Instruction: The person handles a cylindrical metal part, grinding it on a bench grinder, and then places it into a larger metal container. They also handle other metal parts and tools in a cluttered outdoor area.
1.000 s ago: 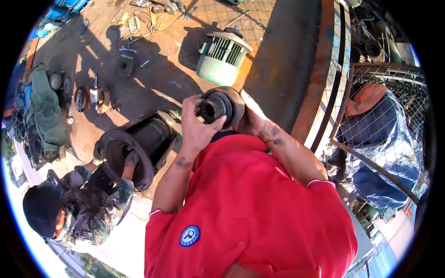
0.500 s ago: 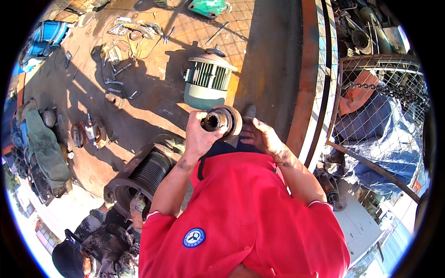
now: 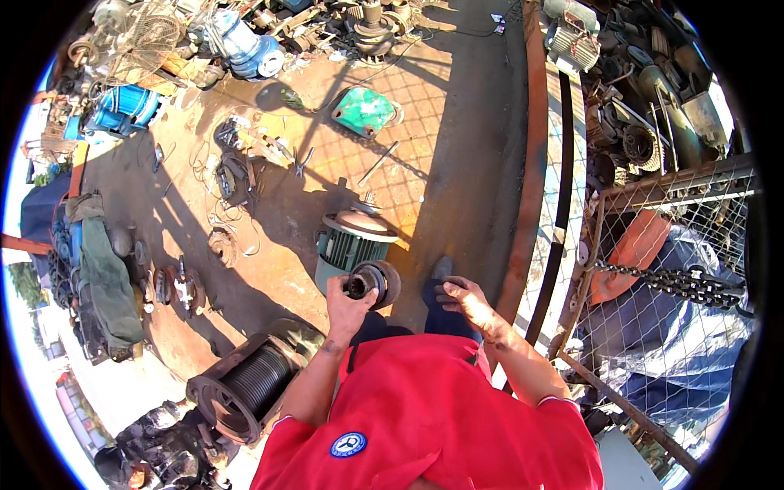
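In front of the green motor, the left hand, forearm reaching forward, pinches the round metal part in its grip, while the right hand, grip loosely spread, hovers to the motor's right.

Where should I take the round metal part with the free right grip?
Probably the round metal part is best taken by its wide outer ring, coming from the right. The left grip holds the narrower hollow end, while the ring's right edge looks uncovered, facing the right grip.
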`<state>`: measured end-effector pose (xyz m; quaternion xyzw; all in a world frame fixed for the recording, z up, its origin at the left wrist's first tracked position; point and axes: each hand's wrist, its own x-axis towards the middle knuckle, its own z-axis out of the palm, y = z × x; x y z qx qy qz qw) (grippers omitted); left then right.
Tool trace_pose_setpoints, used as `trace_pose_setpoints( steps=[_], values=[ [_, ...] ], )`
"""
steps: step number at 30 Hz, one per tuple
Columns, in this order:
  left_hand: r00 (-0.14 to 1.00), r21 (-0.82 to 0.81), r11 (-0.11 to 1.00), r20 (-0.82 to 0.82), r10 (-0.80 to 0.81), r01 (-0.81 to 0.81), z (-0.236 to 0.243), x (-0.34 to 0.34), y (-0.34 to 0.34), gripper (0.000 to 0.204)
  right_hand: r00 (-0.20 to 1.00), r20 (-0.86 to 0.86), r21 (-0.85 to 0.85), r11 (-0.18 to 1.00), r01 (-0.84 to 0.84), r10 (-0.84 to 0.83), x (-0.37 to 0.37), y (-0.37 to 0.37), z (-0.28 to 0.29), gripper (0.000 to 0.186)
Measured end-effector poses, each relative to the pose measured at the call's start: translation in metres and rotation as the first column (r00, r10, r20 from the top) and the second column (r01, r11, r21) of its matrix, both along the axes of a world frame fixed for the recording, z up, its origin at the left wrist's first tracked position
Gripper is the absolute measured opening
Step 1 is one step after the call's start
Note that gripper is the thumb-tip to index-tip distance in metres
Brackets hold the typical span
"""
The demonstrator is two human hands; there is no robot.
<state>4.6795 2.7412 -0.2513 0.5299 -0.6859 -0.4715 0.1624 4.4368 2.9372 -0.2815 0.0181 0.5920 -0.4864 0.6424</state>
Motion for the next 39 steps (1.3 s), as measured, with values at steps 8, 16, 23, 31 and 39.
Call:
trace_pose_setpoints(
  steps=[8, 16, 23, 31, 39],
  values=[
    [0.991, -0.093, 0.99, 0.067, 0.116, -0.109, -0.015, -0.072, -0.032, 0.063, 0.968, -0.165, 0.07, 0.977, 0.2, -0.187, -0.138, -0.006, 0.013, 0.048],
    [0.978, -0.175, 0.981, 0.173, 0.117, -0.087, -0.018, -0.141, -0.085, 0.062, 0.982, -0.187, 0.127, 0.99, 0.057, -0.033, -0.197, -0.056, 0.009, 0.053],
    [0.987, -0.14, 0.986, 0.116, 0.107, -0.09, -0.027, -0.223, -0.159, 0.056, 0.859, -0.407, 0.239, 0.944, -0.226, 0.309, -0.294, -0.162, 0.041, 0.058],
    [0.99, -0.034, 0.989, 0.003, 0.142, -0.142, -0.008, -0.305, -0.256, 0.06, 0.467, -0.636, 0.301, 0.755, -0.583, 0.614, -0.339, -0.296, 0.097, 0.066],
    [0.876, 0.365, 0.908, -0.346, 0.337, -0.205, 0.048, -0.373, -0.321, 0.052, 0.153, -0.824, 0.104, 0.411, -0.906, 0.545, -0.399, -0.424, 0.086, 0.094]
  ],
)
